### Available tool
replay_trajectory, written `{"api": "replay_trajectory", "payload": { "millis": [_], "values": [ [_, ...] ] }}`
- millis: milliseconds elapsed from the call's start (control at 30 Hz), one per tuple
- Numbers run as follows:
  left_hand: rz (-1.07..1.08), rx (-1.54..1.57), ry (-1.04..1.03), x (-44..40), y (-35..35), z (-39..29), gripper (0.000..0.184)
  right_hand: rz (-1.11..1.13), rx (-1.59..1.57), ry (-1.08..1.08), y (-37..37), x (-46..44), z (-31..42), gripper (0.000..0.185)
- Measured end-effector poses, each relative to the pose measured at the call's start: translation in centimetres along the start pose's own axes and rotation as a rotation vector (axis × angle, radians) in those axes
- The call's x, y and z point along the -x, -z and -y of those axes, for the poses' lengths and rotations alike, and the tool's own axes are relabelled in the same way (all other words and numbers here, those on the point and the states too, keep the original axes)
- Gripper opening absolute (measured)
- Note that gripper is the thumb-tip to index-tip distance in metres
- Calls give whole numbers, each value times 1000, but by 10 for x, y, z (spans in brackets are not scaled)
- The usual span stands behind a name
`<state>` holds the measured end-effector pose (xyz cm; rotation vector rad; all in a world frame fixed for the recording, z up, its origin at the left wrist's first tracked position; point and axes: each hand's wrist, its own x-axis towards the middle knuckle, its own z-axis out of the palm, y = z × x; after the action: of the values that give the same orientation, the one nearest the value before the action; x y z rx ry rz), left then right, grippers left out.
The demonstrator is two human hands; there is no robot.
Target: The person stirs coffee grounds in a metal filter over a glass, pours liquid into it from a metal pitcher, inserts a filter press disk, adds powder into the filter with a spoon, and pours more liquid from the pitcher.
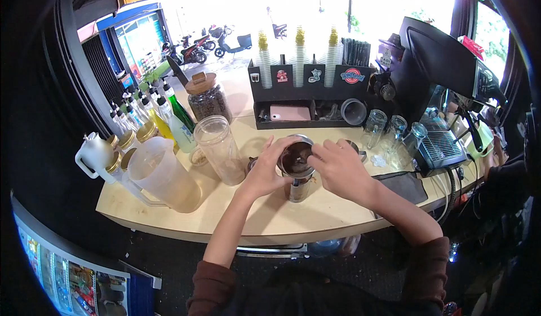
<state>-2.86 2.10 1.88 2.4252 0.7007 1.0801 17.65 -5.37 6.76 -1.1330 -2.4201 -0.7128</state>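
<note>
A round metal cup (297, 157) with dark brown contents is in the middle of the counter, tilted so that its inside shows. My left hand (266, 168) curves around its left side, thumb low and fingers at the upper rim. Closed fingers of my right hand (340, 166) are at the cup's right rim; whatever they pinch is hidden. Beneath the cup stands a clear glass (298, 191), partly covered by it. Just left of my left hand is a tall clear plastic container (225, 157). Behind my right hand, a metal piece (357, 150) partly shows.
A frosted pitcher (164, 175) and pump bottles (179, 113) stand left, near a jar of dark beans (209, 99). At the back, a black organizer (311, 93) holds stacked cups and a pink phone (289, 113). Glasses (375, 129), a dark cloth (401, 187) and an espresso machine (437, 138) occupy the right.
</note>
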Motion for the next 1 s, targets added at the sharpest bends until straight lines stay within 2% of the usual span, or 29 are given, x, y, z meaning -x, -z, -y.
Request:
{"api": "replay_trajectory", "payload": {
  "millis": [33,133,267,400,500,600,667,800,867,1000],
  "values": [
    [21,9,2,-1,1,-1,90,71,0,61,-1,-1,0,18],
    [54,40,9,-3,3,4,87,9,124,57,6,-7,-6,13],
    [103,131,23,-2,9,3,83,83,55,170,2,-13,-14,9],
    [171,180,97,-3,17,3,85,81,141,211,10,-19,-19,9],
    [170,168,20,-3,19,-3,90,121,140,235,10,-20,-18,9],
    [88,149,31,-1,4,-10,93,97,155,245,8,-21,-18,9],
    [-62,95,85,0,-8,-13,89,54,173,245,4,-22,-16,9],
    [-106,65,119,-4,-10,-21,81,63,146,279,5,-25,-17,7],
    [-33,-24,98,-8,-1,-21,80,48,157,269,9,-27,-19,7],
    [90,4,32,-12,13,-13,80,96,170,347,8,-26,-19,6]
  ]
}}
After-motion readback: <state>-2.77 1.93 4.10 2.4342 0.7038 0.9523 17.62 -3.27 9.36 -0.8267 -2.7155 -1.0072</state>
